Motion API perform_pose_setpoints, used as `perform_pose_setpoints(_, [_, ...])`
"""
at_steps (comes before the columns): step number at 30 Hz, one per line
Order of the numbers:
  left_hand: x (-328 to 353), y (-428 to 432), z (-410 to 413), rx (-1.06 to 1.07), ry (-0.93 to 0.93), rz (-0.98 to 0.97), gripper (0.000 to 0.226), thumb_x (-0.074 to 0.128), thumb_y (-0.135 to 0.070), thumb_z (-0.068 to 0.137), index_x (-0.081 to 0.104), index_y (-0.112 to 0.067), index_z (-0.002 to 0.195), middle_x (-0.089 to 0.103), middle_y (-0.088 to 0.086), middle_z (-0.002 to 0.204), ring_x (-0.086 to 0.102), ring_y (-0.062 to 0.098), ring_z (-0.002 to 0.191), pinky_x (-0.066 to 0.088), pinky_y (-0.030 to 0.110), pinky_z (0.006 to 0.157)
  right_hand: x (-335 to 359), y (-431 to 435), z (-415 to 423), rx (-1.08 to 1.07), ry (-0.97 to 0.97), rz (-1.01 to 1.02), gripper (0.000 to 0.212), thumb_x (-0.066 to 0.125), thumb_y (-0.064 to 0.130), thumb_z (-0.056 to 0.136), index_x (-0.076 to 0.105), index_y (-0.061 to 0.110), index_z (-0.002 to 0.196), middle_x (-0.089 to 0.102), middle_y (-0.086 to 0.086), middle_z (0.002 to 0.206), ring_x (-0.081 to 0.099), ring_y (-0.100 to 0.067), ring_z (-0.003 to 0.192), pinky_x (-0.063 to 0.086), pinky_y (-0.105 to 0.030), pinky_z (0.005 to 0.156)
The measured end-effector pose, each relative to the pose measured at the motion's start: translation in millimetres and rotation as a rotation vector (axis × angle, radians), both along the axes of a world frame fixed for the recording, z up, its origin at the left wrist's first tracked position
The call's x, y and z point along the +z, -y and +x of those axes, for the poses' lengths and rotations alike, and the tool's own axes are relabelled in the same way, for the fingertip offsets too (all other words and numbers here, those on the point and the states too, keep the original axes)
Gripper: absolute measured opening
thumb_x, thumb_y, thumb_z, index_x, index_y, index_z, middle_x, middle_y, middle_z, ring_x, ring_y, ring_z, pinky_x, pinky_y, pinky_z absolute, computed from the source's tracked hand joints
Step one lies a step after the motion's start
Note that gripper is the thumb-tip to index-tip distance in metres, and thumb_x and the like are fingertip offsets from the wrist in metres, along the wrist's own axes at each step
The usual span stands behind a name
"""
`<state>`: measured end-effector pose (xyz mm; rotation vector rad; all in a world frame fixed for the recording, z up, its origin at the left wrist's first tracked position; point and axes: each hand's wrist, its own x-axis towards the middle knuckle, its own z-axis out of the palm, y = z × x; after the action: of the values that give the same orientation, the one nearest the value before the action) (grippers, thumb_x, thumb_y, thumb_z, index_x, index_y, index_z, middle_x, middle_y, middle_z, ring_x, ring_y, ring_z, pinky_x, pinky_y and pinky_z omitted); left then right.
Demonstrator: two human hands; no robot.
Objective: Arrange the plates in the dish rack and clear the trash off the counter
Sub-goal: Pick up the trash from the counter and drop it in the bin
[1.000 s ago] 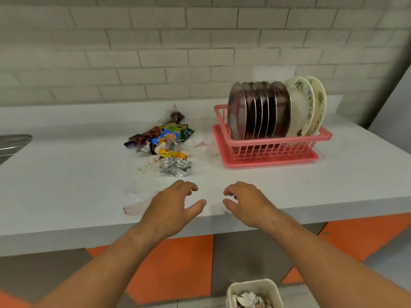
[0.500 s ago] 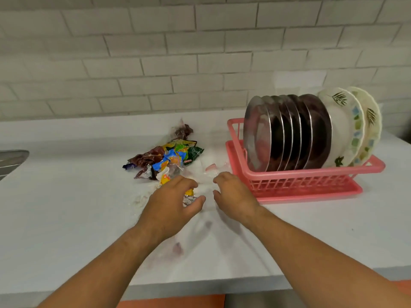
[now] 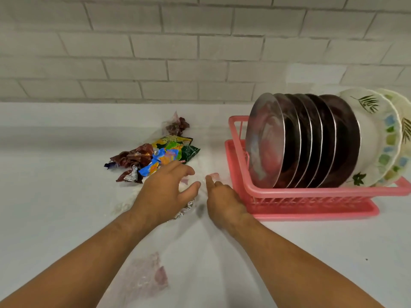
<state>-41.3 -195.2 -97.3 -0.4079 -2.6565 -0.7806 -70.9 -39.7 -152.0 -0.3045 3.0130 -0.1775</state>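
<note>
A heap of crumpled snack wrappers (image 3: 153,160) lies on the white counter (image 3: 51,196), left of the pink dish rack (image 3: 311,196). Several steel plates (image 3: 266,141) and two patterned white plates (image 3: 378,138) stand upright in the rack. My left hand (image 3: 164,192) hovers just in front of the wrappers with fingers spread, over a crushed foil wrapper (image 3: 185,211) that shows under the palm. My right hand (image 3: 222,201) is beside it, near the rack's left corner, index finger stretched toward a small pink scrap (image 3: 214,175). Neither hand holds anything.
A thin clear plastic film with pink stains (image 3: 151,276) lies on the counter between my forearms. A tiled brick-pattern wall (image 3: 178,52) backs the counter. A dark spot (image 3: 201,211) sits between my hands.
Both hands have reached forward across the counter to the trash heap, and the view has moved closer. The left hand now covers the foil wrapper.
</note>
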Motion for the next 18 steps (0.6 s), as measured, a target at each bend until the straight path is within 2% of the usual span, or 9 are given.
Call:
perform_pose_setpoints(2, [1.5,4.0,-4.4,0.006,-0.007,0.014,0.025,0.066,-0.037,0.085,0.066,-0.022,0.105,0.062,-0.01,0.102,0.049,0.003,0.076,0.041,0.022,0.069,-0.5,0.4,1.8,-0.016,0.03,0.005,0.066,0.041,0.003,0.091,0.014,0.014,0.151,0.047,-0.013,0.131,0.056,-0.034,0.113,0.048,-0.04,0.086])
perform_pose_setpoints(4, [5.0,10.1,-7.5,0.004,-0.036,0.02,0.026,0.062,-0.037,0.085,0.066,-0.02,0.104,0.061,-0.008,0.1,0.049,0.011,0.078,0.042,0.027,0.071,4.6,0.6,3.9,-0.056,0.027,-0.075,0.065,0.042,0.003,0.091,0.018,0.017,0.15,0.049,-0.012,0.124,0.058,-0.036,0.108,0.049,-0.041,0.084])
perform_pose_setpoints(6, [9.9,18.5,-9.8,-0.005,-0.045,0.023,0.022,0.062,-0.034,0.088,0.066,-0.019,0.104,0.059,-0.009,0.098,0.047,0.01,0.079,0.037,0.025,0.071,13.1,2.2,6.4,-0.088,-0.037,-0.163,0.071,0.046,0.001,0.088,0.018,0.02,0.15,0.054,-0.011,0.115,0.061,-0.036,0.1,0.051,-0.042,0.08])
perform_pose_setpoints(7, [11.9,23.4,-10.9,-0.009,-0.046,0.027,0.02,0.063,-0.031,0.089,0.066,-0.019,0.104,0.058,-0.01,0.097,0.046,0.009,0.079,0.035,0.023,0.071,18.7,3.2,7.0,-0.1,-0.096,-0.186,0.066,0.047,0.003,0.089,0.024,0.02,0.148,0.058,-0.012,0.11,0.061,-0.036,0.096,0.05,-0.041,0.077])
perform_pose_setpoints(10, [16.7,40.2,-13.6,-0.015,-0.082,0.072,0.014,0.064,-0.025,0.088,0.067,-0.02,0.101,0.052,-0.015,0.087,0.043,0.005,0.076,0.033,0.02,0.069,41.2,6.8,6.2,-0.165,-0.27,-0.225,0.029,0.041,0.014,0.095,0.052,0.014,0.123,0.064,-0.013,0.105,0.062,-0.036,0.095,0.046,-0.039,0.075])
perform_pose_setpoints(12, [16.8,51.9,-13.5,-0.024,-0.098,0.095,0.01,0.064,-0.025,0.088,0.067,-0.02,0.096,0.05,-0.015,0.082,0.043,0.004,0.075,0.033,0.018,0.068,52.6,11.4,8.5,-0.193,-0.339,-0.223,0.018,0.04,0.011,0.096,0.056,0.009,0.103,0.065,-0.013,0.099,0.063,-0.036,0.092,0.044,-0.039,0.073])
perform_pose_setpoints(14, [12.8,64.2,-10.0,-0.048,-0.092,0.105,0.01,0.062,-0.029,0.089,0.067,-0.022,0.093,0.054,-0.015,0.084,0.047,0.002,0.076,0.035,0.017,0.069,58.0,18.5,15.3,-0.241,-0.393,-0.321,0.019,0.041,0.016,0.096,0.057,0.006,0.095,0.065,-0.013,0.093,0.062,-0.036,0.088,0.046,-0.04,0.073])
perform_pose_setpoints(16, [7.1,76.1,-3.3,-0.079,-0.073,0.106,0.014,0.06,-0.037,0.088,0.066,-0.025,0.092,0.056,-0.015,0.085,0.051,-0.003,0.077,0.037,0.017,0.067,59.4,26.0,23.8,-0.304,-0.414,-0.442,0.034,0.047,0.038,0.095,0.058,0.006,0.091,0.064,-0.011,0.09,0.059,-0.032,0.084,0.048,-0.041,0.074])
perform_pose_setpoints(18, [1.5,84.3,4.6,-0.125,-0.045,0.073,0.027,0.05,-0.05,0.084,0.064,-0.028,0.091,0.054,-0.015,0.08,0.05,-0.007,0.078,0.035,0.013,0.065,58.9,29.6,30.3,-0.331,-0.412,-0.431,0.046,0.052,0.056,0.09,0.052,0.01,0.086,0.06,-0.007,0.086,0.054,-0.028,0.078,0.046,-0.04,0.072])
